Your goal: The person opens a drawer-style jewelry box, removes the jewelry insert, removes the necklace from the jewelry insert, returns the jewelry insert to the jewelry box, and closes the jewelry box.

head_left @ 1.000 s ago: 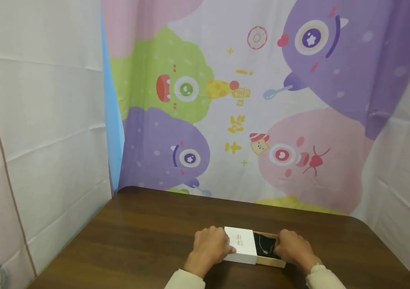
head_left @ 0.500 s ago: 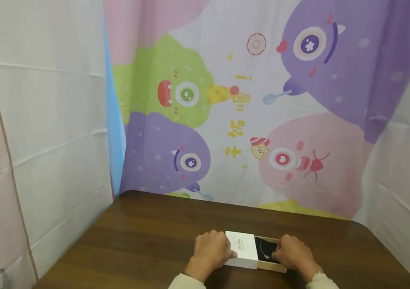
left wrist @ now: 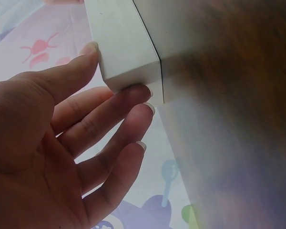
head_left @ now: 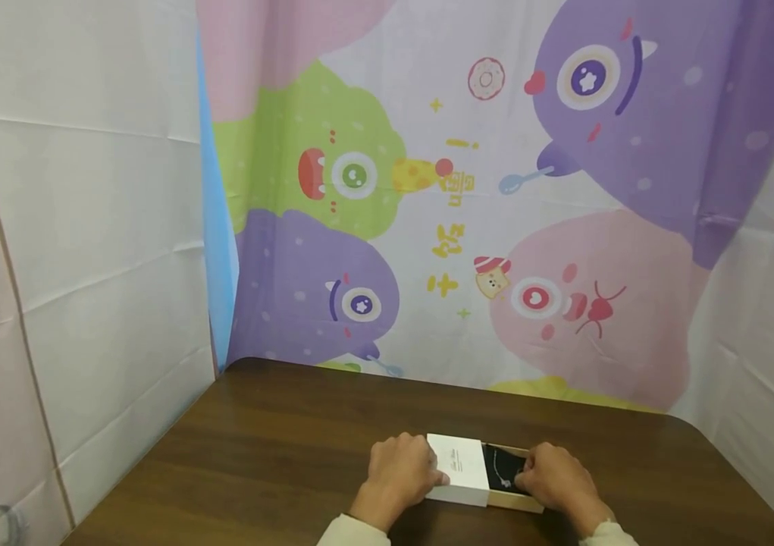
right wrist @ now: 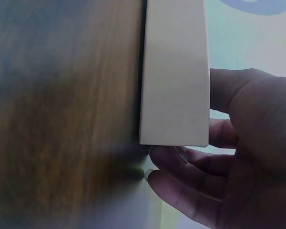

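A white jewellery box (head_left: 455,470) lies on the dark wooden table, its inner tray (head_left: 515,501) slid partly out to the right of the sleeve. On the tray's black lining (head_left: 493,453) rests a thin silver chain (head_left: 498,469) with a small pendant. My left hand (head_left: 400,472) grips the sleeve's left end, thumb along its near side; in the left wrist view the fingertips lie against the end face. My right hand (head_left: 557,476) holds the tray's right end, fingers at its inner edge and hiding part of the lining. In the right wrist view the tray's pale side (right wrist: 176,71) fills the middle.
The brown table (head_left: 257,447) extends around the box to rounded far corners. Behind it hangs a curtain (head_left: 427,326) printed with cartoon monsters. White fabric panels (head_left: 114,227) stand along the left and right sides.
The head view has shifted slightly. Both hands keep their holds, and the tray stays out of the sleeve by about the same amount.
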Tool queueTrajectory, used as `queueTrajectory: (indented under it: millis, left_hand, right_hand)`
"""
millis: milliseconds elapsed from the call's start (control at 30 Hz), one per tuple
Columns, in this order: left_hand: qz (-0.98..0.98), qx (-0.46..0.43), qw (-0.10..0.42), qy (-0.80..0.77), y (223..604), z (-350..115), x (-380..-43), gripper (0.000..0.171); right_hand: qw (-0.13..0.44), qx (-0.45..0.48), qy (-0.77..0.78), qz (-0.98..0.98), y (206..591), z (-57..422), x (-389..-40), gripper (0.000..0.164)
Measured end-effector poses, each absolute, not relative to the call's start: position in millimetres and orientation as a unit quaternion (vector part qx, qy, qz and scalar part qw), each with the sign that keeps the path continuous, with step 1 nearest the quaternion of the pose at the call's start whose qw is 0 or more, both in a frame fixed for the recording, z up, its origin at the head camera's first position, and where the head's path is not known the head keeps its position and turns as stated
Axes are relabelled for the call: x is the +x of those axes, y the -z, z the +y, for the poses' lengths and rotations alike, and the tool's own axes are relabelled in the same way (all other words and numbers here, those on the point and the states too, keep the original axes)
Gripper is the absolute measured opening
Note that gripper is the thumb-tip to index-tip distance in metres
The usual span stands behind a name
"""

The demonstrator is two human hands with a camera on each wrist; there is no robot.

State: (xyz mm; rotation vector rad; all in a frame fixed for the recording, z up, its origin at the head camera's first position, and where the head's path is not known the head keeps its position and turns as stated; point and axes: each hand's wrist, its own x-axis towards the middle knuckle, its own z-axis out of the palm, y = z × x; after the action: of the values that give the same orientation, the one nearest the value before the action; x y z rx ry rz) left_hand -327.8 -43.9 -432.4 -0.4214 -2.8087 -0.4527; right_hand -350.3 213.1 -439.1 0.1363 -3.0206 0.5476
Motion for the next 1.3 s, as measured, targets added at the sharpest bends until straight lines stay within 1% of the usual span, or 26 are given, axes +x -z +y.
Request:
queueTrajectory:
  millis: [233,467,567,700,900,1000,1133,1300]
  left_hand:
    - [-0.967,-0.147,0.132,0.159,432.5,-45.3,-329.2,0.045]
    - [-0.967,-0.153,0.123,0.159,433.3,-40.2,-327.4,0.044]
    - [-0.966,-0.160,0.129,0.159,433.1,-34.8,-327.3,0.047]
    - [-0.965,-0.167,0.125,0.156,433.0,-30.4,-325.6,0.047]
    - [-0.963,-0.185,0.127,0.151,430.5,-33.1,-327.9,0.047]
    - [-0.961,-0.191,0.134,0.147,431.2,-41.9,-330.3,0.049]
    - [-0.960,-0.192,0.127,0.157,438.2,-66.0,-329.8,0.051]
    - [-0.961,-0.177,0.123,0.172,445.1,-100.1,-328.0,0.041]
  right_hand:
    - [0.041,0.043,-0.179,-0.982,438.7,212.5,-350.1,0.020]
    - [0.033,0.037,-0.184,-0.982,437.9,218.3,-344.1,0.019]
    - [0.040,0.033,-0.186,-0.981,435.9,224.6,-340.2,0.018]
    - [0.042,0.029,-0.187,-0.981,434.2,231.6,-334.8,0.016]
    - [0.059,0.033,-0.203,-0.977,431.3,231.2,-330.6,0.016]
    - [0.062,0.030,-0.217,-0.974,430.1,223.0,-330.3,0.017]
    - [0.057,0.029,-0.233,-0.970,433.0,200.6,-332.6,0.019]
    - [0.065,0.051,-0.235,-0.969,431.7,171.0,-345.0,0.018]
